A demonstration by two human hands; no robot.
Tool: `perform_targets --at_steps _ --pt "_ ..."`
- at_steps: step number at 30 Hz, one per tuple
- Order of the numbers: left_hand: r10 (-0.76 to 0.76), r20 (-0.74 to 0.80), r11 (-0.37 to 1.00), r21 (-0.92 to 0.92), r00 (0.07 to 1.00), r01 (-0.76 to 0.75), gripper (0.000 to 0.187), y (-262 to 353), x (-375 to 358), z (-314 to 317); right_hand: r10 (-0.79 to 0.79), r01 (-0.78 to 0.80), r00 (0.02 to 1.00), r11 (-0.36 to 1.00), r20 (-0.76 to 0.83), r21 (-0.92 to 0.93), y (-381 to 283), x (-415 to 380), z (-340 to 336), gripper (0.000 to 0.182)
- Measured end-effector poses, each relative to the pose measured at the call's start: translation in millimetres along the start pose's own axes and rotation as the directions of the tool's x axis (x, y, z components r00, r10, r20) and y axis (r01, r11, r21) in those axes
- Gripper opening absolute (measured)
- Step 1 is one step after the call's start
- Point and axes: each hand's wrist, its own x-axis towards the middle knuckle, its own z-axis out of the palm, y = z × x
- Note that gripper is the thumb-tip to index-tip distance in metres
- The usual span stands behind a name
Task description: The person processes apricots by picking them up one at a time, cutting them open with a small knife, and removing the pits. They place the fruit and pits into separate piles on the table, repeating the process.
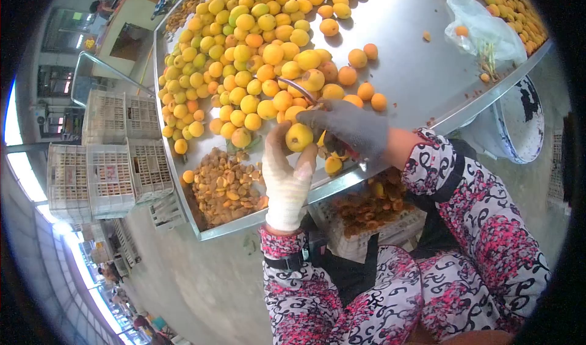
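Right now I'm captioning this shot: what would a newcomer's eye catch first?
First, the heap of yellow-orange fruit, spread across the left of the metal table. Next, the white-gloved left hand holding one fruit near the front edge, beside the grey-gloved right hand with a curved tool. Then the brown pile in the near left corner.

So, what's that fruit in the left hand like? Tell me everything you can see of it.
The fruit is roundish and yellow with a faint greenish tinge, smooth-looking, with a small darker mark on the side facing the camera. That side looks uncut; the far side is hidden. The white-gloved left hand has it in its grip, between thumb and fingers, above the near part of the metal table. The grey-gloved right hand is close beside it; whether they touch is unclear.
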Motion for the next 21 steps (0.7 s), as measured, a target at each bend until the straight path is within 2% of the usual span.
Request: perform_targets --at_steps 1,2,3,4,5,7,8,10,11,13,17,19,20,21 --pt "0.001 0.002 1.0 -0.002 1.0 -0.001 0.049 1 -2 1 -0.037 0.031 0.999 0.992 0.041 0.125 1 -1 2 0.041" --pt "0.019 -0.011 0.999 -0.038 1.0 -0.02 0.05 2 -3 2 -0.038 0.033 0.999 0.992 0.039 0.124 0 -4 2 0.041" --pt "0.038 -0.025 0.997 -0.073 0.999 -0.04 0.05 4 -3 2 0.105 -0.122 0.991 0.956 0.078 0.266 -13 -12 4 0.039" --pt "-0.043 -0.011 0.966 -0.257 0.999 0.039 0.053 8 -3 4 0.238 -0.273 0.961 0.877 0.138 0.395 -21 -17 6 0.037" --pt "-0.04 -0.011 0.966 -0.256 0.999 0.036 0.053 9 -1 5 0.235 -0.27 0.962 0.878 0.137 0.395 -16 -16 9 0.037" --pt "-0.044 0.004 0.952 -0.305 0.999 0.043 0.054 11 2 7 0.143 -0.184 0.983 0.819 0.117 0.544 -5 -12 14 0.035" --pt "-0.043 0.005 0.953 -0.301 0.999 0.043 0.054 15 2 6 0.141 -0.183 0.983 0.818 0.118 0.546 -3 -11 13 0.035" --pt "-0.084 0.075 0.901 -0.421 0.994 0.108 0.055 22 0 5 0.181 -0.229 0.972 0.855 0.147 0.465 -4 -13 11 0.036" --pt "-0.084 0.075 0.902 -0.417 0.994 0.108 0.055 23 0 4 0.178 -0.228 0.973 0.854 0.149 0.467 -7 -14 10 0.036" --pt "-0.138 0.105 0.888 -0.427 0.985 0.17 0.054 23 -1 2 0.152 -0.193 0.979 0.912 0.138 0.361 -24 -21 9 0.038" --pt "-0.114 0.105 0.877 -0.456 0.988 0.15 0.051 19 -3 -2 0.142 -0.181 0.978 0.943 0.153 0.278 -15 -14 4 0.042" --pt "-0.108 0.061 0.898 -0.423 0.992 0.123 0.066 20 -3 -4 0.136 -0.136 0.987 0.991 0.085 -0.012 -13 -10 1 0.047" --pt "-0.109 0.06 0.898 -0.422 0.992 0.124 0.066 19 -4 -6 0.137 -0.137 0.987 0.991 0.086 -0.011 -11 -12 1 0.047" --pt "-0.116 0.066 0.9 -0.414 0.991 0.133 0.066 18 -6 -7 -0.114 0.111 0.993 0.987 -0.02 -0.117 -9 -16 1 0.05"
